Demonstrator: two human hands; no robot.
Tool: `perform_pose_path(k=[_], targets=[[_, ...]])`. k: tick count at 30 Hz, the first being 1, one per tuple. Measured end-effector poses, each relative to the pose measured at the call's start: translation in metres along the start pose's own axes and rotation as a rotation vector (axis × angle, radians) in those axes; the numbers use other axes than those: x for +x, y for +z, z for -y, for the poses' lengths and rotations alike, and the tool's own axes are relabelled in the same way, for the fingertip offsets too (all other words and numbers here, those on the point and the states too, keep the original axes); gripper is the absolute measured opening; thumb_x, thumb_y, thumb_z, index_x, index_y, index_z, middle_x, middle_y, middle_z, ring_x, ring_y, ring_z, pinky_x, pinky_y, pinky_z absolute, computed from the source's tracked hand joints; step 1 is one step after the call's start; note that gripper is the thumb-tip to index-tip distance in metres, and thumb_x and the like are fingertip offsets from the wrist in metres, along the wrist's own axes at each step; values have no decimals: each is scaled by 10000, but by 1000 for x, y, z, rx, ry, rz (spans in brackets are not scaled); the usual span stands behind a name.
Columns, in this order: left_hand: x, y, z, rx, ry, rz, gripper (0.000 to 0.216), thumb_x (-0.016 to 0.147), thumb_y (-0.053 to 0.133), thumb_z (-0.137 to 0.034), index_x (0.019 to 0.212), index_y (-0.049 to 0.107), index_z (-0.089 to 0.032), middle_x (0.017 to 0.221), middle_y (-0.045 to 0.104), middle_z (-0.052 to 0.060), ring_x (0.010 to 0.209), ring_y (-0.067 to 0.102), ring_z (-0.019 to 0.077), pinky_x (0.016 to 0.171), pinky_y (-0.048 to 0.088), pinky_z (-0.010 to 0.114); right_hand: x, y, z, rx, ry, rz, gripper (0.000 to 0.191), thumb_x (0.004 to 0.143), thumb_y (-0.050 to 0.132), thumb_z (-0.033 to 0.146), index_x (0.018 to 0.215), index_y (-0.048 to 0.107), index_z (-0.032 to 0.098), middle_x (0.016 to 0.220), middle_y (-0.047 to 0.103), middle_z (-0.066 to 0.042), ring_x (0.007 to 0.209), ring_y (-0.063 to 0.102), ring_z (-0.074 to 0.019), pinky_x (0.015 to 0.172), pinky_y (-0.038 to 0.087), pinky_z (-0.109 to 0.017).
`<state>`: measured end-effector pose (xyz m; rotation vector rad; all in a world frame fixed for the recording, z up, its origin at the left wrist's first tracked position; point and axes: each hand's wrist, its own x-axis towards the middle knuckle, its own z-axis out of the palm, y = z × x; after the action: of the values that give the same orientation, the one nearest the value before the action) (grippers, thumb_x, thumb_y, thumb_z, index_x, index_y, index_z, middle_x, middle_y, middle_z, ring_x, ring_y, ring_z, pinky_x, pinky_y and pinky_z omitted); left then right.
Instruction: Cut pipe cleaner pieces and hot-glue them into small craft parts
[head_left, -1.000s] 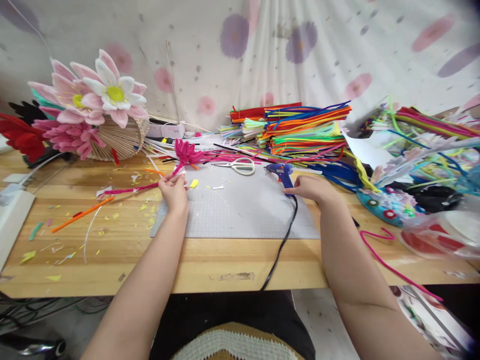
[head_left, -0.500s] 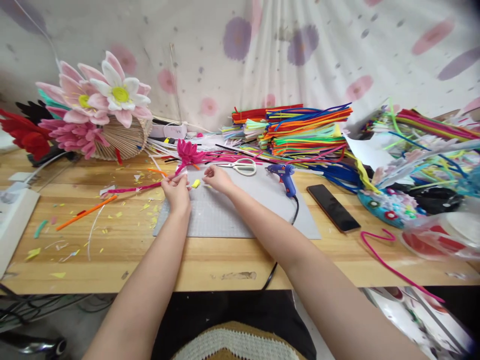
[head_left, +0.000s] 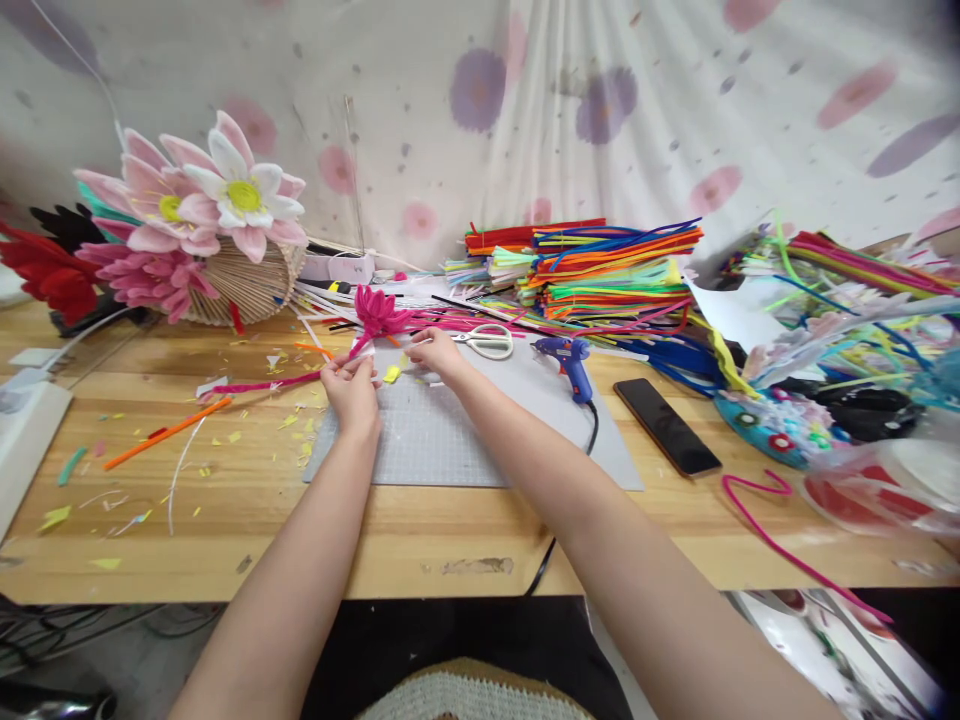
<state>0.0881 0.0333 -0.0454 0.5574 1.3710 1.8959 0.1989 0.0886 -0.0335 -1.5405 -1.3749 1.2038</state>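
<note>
Pink chenille makes up the flower (head_left: 379, 312) just beyond the left hand (head_left: 349, 385). Its fuzzy petals are bunched together, and its long stem (head_left: 259, 383) runs from under the fingertips out to that hand's left across the wooden table (head_left: 420, 540). The left hand's thumb and fingers are pinched together on the stem right below the bloom, over the far left corner of the grey cutting mat (head_left: 480, 440).

The right hand (head_left: 439, 354) lies just to the right of the left one, palm down on the mat with its fingers curled. Whether they grip anything cannot be made out. A yellow scrap (head_left: 391, 374) rests on the mat between the two hands.

Just beyond the right hand, and slightly to its right, lie white-handled scissors (head_left: 486, 342). Farther right stands a blue glue gun (head_left: 568, 357), whose black cord (head_left: 581, 440) trails toward the near table edge. Right of that, off the mat, is a dark phone (head_left: 666, 425). A bright stack of pipe cleaners (head_left: 600, 265) sits well beyond the right hand.

Well to the left of the left hand lies an orange pipe cleaner (head_left: 165, 432) among paper snippets. Beyond it is a woven basket (head_left: 247, 285) with large pink and white blooms.
</note>
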Motion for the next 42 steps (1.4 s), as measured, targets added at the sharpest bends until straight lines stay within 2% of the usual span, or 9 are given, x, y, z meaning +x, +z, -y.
perform_pose_path(k=[3, 5, 11, 15, 19, 24, 32, 42], targets=[[-2, 0, -2, 20, -3, 51, 358, 606, 617, -145, 859, 370, -202, 710, 562, -42, 509, 504, 53, 430, 374, 152, -13, -20, 8, 224, -14, 65, 237, 645, 619, 94, 778, 441, 178, 595, 547, 43, 570, 568, -80, 592, 462, -219], [-7, 1, -3, 49, -9, 161, 380, 584, 640, -164, 869, 391, -198, 706, 574, -36, 516, 512, 60, 429, 382, 155, -22, -37, 9, 274, -47, 111, 230, 660, 602, 92, 803, 443, 176, 607, 556, 44, 572, 580, -78, 585, 465, -215], [-25, 4, 5, 249, 48, 606, 502, 545, 688, -234, 961, 410, -199, 663, 604, -26, 633, 584, 134, 451, 439, 193, -43, -75, -23, 141, -254, 81, 307, 598, 625, 129, 843, 449, 185, 596, 521, 74, 540, 547, -75, 532, 442, -205], [-28, 2, 16, 382, 108, 756, 480, 593, 668, -254, 998, 414, -203, 679, 620, -25, 590, 582, 121, 460, 451, 206, -50, -81, -47, 144, -371, 30, 349, 588, 638, 192, 883, 452, 198, 711, 526, 60, 554, 528, -58, 568, 445, -220], [-28, 0, 21, 452, 165, 792, 466, 613, 661, -250, 1013, 425, -212, 682, 622, -28, 559, 567, 104, 479, 448, 205, -54, -76, -55, 145, -446, -20, 341, 615, 630, 219, 902, 446, 206, 766, 514, 44, 628, 544, -67, 645, 456, -240], [-30, 1, 20, 465, 156, 799, 477, 603, 676, -252, 1013, 434, -215, 660, 617, -29, 581, 577, 114, 502, 453, 209, -58, -67, -55, 111, -479, -33, 335, 640, 604, 214, 927, 431, 217, 776, 515, 40, 663, 552, -81, 676, 463, -259], [-30, 1, 21, 523, 193, 774, 471, 629, 654, -265, 1038, 427, -211, 676, 629, -26, 544, 575, 120, 480, 458, 223, -55, -62, -59, 211, -456, -4, 357, 619, 618, 223, 921, 429, 222, 769, 498, 48, 646, 538, -74, 662, 458, -257], [-31, 2, 21, 491, 148, 764, 470, 599, 660, -212, 1013, 436, -210, 663, 615, -28, 597, 582, 119, 506, 466, 210, -56, -60, -57, 230, -427, 21, 373, 614, 627, 225, 926, 423, 219, 767, 496, 50, 642, 536, -70, 663, 464, -250]])
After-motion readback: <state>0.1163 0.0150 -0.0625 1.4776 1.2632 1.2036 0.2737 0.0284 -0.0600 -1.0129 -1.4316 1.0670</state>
